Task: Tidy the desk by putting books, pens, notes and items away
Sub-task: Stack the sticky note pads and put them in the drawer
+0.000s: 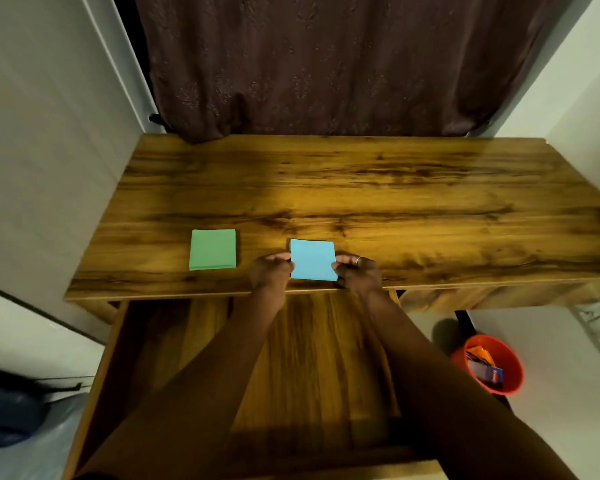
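A blue pad of notes [313,259] was held near the front edge of the wooden desk [361,188], gripped from both sides. Its left edge was pinched by the left hand [271,271] and its right edge by the right hand [355,271], the fingers of each hand being curled onto the pad. A ring [359,259] was worn on a finger of the right hand. Whether the pad rested on the desk or was lifted slightly clear of it could not be determined.

A green pad of notes [212,249] was located flat on the desk, to the left of the blue pad and apart from it, untouched by either hand.

Below the desk's front edge, a drawer [319,358] was pulled out beneath both forearms. An orange bucket [489,365] containing packets was positioned on the floor to the right. A dark curtain [312,64] was hung behind the desk.
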